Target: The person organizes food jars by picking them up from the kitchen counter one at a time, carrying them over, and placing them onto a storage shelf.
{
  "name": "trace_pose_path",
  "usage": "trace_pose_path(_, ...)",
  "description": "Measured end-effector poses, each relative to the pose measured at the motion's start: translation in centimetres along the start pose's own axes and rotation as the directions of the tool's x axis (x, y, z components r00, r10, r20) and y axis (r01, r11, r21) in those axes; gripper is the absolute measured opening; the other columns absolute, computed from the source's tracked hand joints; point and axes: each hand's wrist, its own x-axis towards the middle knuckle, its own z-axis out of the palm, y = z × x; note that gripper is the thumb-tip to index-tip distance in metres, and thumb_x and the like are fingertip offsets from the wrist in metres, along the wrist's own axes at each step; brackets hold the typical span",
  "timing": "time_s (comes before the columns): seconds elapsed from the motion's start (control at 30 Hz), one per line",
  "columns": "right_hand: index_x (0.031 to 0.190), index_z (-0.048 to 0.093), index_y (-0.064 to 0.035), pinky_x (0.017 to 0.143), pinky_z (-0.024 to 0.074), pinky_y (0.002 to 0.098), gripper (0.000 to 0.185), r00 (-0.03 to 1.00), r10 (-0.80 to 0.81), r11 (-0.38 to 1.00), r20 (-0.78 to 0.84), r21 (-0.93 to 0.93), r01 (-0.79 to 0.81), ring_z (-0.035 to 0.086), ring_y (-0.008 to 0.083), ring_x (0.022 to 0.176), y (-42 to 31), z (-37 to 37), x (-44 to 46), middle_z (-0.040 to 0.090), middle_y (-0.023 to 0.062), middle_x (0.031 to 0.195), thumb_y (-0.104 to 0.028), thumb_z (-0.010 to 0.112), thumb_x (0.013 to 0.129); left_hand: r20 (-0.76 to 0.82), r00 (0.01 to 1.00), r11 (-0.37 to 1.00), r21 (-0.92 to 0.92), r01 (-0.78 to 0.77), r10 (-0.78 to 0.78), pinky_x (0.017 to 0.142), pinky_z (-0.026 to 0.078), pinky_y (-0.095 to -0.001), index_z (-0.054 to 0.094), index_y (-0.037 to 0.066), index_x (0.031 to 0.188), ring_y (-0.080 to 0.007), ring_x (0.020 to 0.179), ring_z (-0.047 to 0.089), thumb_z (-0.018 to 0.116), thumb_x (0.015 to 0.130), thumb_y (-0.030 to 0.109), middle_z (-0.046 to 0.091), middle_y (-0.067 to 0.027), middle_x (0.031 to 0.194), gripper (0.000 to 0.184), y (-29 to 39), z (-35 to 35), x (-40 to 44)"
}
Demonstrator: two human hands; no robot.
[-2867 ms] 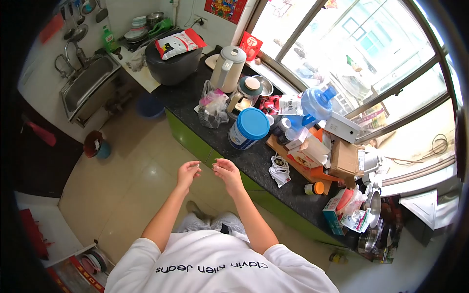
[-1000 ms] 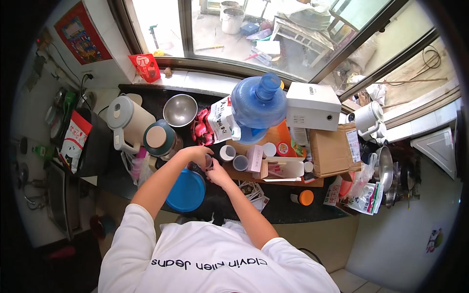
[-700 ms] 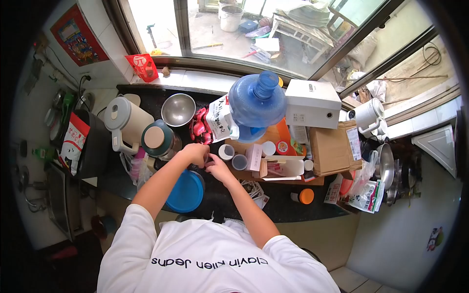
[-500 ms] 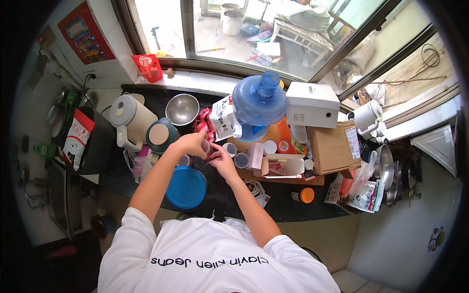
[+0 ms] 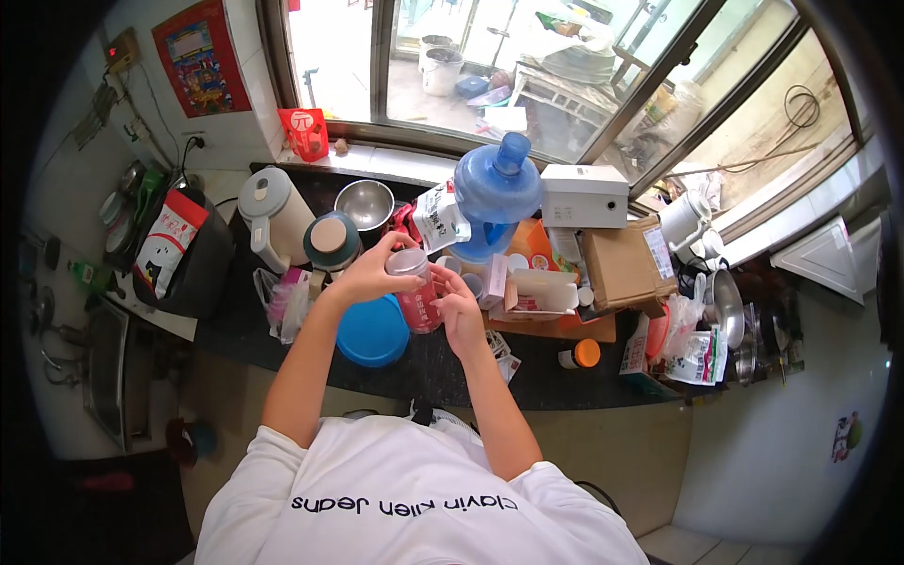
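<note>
A clear plastic cup-like container (image 5: pixel 421 306) with a pink, white-lettered print is held up above the counter, tilted slightly. My left hand (image 5: pixel 372 275) wraps round its upper left side, thumb across the front. From the right, my right hand (image 5: pixel 459 311) closes its fingers against the lower part. A round blue lid or basin (image 5: pixel 372 331) lies just below my left forearm. Behind the hands are a dark green jar with a beige lid (image 5: pixel 331 240), a steel bowl (image 5: pixel 365 204) and a white printed bag (image 5: pixel 440 217). Small cups beside my right hand are partly hidden.
A large blue water bottle (image 5: pixel 497 184) stands behind, beside a white box (image 5: pixel 584 195) and a cardboard box (image 5: pixel 626 266). An open small carton (image 5: pixel 541 294) and an orange-lidded jar (image 5: pixel 586 353) are to the right. A kettle (image 5: pixel 275 217) stands at the left.
The pink container has come up from among the cups toward me and now shows its printed side. Both hands moved with it, and the right hand now grips its side. The view has shifted slightly.
</note>
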Motion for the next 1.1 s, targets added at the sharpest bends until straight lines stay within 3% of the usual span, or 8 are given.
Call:
trace_pose_path(0.2,0.130,0.043,0.0031,0.097,0.0411,0.0302,0.060,0.997,-0.069,0.992,-0.018,0.102,0.071,0.052,0.0187,0.111,0.8,3.3,-5.9,0.053,0.0121,0.120,-0.005,0.051,0.071,-0.117,0.985,0.931,-0.327,-0.161,0.129,0.081,0.049,-0.0268,0.041,0.006,0.116,-0.0146,0.096,0.061,0.071,0.079,0.017,0.060,-0.0092,0.105,0.048,-0.4,3.0,-5.1)
trace_pose_path(0.4,0.128,0.045,0.0024,0.098,0.0411,0.0319,0.059,0.999,-0.026,0.996,-0.030,0.083,0.029,0.052,0.0206,0.110,5.3,5.1,-13.1,0.052,0.0129,0.119,-0.008,0.054,0.071,-0.150,0.984,0.859,-0.487,-0.157,0.095,0.077,0.050,-0.0254,0.042,0.007,0.112,-0.0130,0.089,0.063,0.067,0.082,0.016,0.061,-0.0064,0.098,0.040,-2.8,5.9,-14.3)
trace_pose_path(0.47,0.124,0.048,0.0018,0.095,0.0434,0.0324,0.051,0.997,-0.033,0.997,-0.073,0.065,0.038,0.055,0.0195,0.105,7.0,6.0,-15.8,0.054,0.0122,0.117,-0.004,0.052,0.073,-0.185,0.982,0.895,-0.432,-0.111,0.033,0.074,0.050,-0.0242,0.047,0.006,0.111,-0.0120,0.084,0.063,0.062,0.085,0.019,0.063,-0.0059,0.091,0.033,-3.3,6.4,-17.7)
trace_pose_path(0.57,0.119,0.050,0.0006,0.090,0.0463,0.0316,0.042,0.993,-0.046,0.998,-0.106,0.027,0.049,0.058,0.0175,0.100,9.4,6.5,-20.2,0.057,0.0107,0.114,0.000,0.049,0.078,-0.242,0.969,0.815,-0.551,-0.178,0.048,0.070,0.051,-0.0239,0.051,0.005,0.112,-0.0114,0.079,0.064,0.057,0.087,0.021,0.065,-0.0065,0.087,0.030,-4.4,8.5,-21.2)
trace_pose_path(0.77,0.119,0.051,-0.0024,0.087,0.0459,0.0300,0.037,0.973,-0.054,0.998,-0.226,0.020,0.060,0.057,0.0141,0.097,11.0,9.1,-28.9,0.056,0.0078,0.112,-0.006,0.053,0.083,-0.143,0.990,0.766,-0.634,-0.102,0.014,0.075,0.050,-0.0255,0.053,0.005,0.117,-0.0122,0.081,0.064,0.059,0.087,0.022,0.065,-0.0087,0.092,0.035,-5.5,13.0,-27.0)
trace_pose_path(0.87,0.120,0.051,-0.0044,0.085,0.0455,0.0284,0.035,0.959,-0.068,0.997,-0.275,0.005,0.072,0.056,0.0124,0.096,11.9,8.7,-31.8,0.054,0.0059,0.111,-0.008,0.054,0.085,-0.111,0.993,0.696,-0.716,-0.050,-0.044,0.076,0.051,-0.0266,0.052,0.006,0.116,-0.0128,0.081,0.064,0.060,0.087,0.028,0.063,-0.0074,0.094,0.037,-5.2,15.3,-28.8)
trace_pose_path(0.97,0.121,0.051,-0.0054,0.085,0.0448,0.0278,0.035,0.951,-0.097,0.995,-0.294,0.006,0.103,0.055,0.0115,0.097,12.4,8.7,-34.1,0.054,0.0045,0.109,-0.009,0.054,0.086,-0.118,0.980,0.647,-0.762,0.015,-0.162,0.072,0.055,-0.0315,0.052,0.006,0.114,-0.0182,0.076,0.066,0.055,0.088,0.044,0.064,-0.0094,0.088,0.046,-5.2,17.7,-29.5)
trace_pose_path(1.1,0.123,0.047,-0.0024,0.089,0.0444,0.0302,0.035,0.916,-0.185,0.982,-0.357,-0.036,0.185,0.054,0.0136,0.101,12.5,7.9,-36.8,0.054,0.0067,0.114,-0.010,0.051,0.089,0.083,0.972,0.516,-0.836,0.188,-0.220,0.069,0.057,-0.0339,0.053,0.006,0.109,-0.0186,0.075,0.066,0.054,0.089,0.049,0.063,-0.0092,0.088,0.048,-5.4,20.7,-29.3)
